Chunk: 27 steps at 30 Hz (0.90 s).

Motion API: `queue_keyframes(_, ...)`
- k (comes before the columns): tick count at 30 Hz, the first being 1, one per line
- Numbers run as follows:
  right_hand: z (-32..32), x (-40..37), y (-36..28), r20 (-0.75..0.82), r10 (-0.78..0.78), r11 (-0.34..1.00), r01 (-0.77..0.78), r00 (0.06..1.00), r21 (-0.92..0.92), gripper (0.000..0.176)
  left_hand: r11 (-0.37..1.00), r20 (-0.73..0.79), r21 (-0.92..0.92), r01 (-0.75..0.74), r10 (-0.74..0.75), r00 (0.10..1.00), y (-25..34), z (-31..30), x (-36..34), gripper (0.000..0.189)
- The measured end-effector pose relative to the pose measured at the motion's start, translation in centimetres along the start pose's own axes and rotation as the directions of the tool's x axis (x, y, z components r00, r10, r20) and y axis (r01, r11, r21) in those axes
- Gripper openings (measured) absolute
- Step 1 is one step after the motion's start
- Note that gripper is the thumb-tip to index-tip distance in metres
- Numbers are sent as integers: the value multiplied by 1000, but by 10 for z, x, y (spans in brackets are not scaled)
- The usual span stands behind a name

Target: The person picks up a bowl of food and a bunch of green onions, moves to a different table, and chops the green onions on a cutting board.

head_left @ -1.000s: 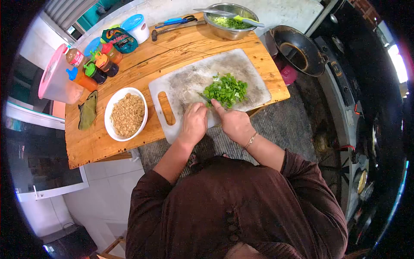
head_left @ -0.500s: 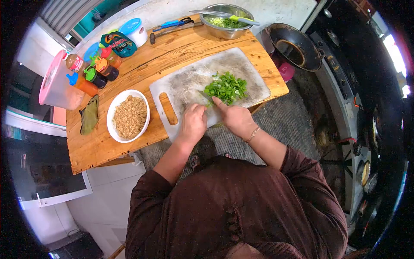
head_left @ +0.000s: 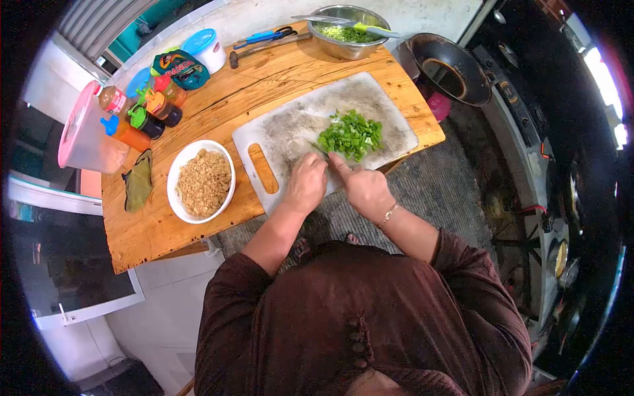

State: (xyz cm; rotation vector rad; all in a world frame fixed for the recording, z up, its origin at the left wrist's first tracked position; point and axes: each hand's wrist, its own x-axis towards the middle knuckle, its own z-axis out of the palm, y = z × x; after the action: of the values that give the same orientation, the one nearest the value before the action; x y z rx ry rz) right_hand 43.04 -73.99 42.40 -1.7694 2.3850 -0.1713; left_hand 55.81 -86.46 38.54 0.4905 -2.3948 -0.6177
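Chopped green onions [head_left: 351, 136] lie in a loose heap on the white cutting board [head_left: 290, 119], whose surface is stained. Just below the heap, my right hand [head_left: 367, 191] is closed around a knife [head_left: 319, 146]; only part of its dark, thin blade shows, and the handle is hidden in my fist. My left hand [head_left: 308, 181] rests at the near edge of the board, close beside the blade, with its fingers curled together. Whatever those fingers hold, if anything, is hidden.
A white bowl of brown crumbly food [head_left: 201, 181] stands left of the board. Sauce bottles [head_left: 137, 119] and a pink-rimmed container [head_left: 89, 135] are at the table's left. A metal bowl of greens [head_left: 347, 33], with a green-handled knife [head_left: 370, 29] across it, stands behind; a wok [head_left: 449, 69] is right.
My left hand has shifted slightly right and up, closer to the blade. My right hand has moved a little down, and the knife with it. The view has shifted slightly.
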Motion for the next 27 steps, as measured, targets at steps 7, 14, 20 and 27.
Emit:
queue_keyframes(7,-9,6,8,3,3,992,-3,1000,126,70,1000,-66,-6,13,-13,998,-7,-3,-2,14)
queue_keyframes(14,-13,-25,-10,-22,75,997,-74,997,28,67,999,-21,-27,25,-26,999,-10,3,8,14)
queue_keyframes(20,-2,-7,-10,-21,100,989,-97,995,108,65,999,14,-13,-29,29,999,-2,-5,3,16)
queue_keyframes(27,-13,-4,-3,-49,152,962,-137,987,234,57,999,10,-45,3,-3,1000,-7,-7,1,13)
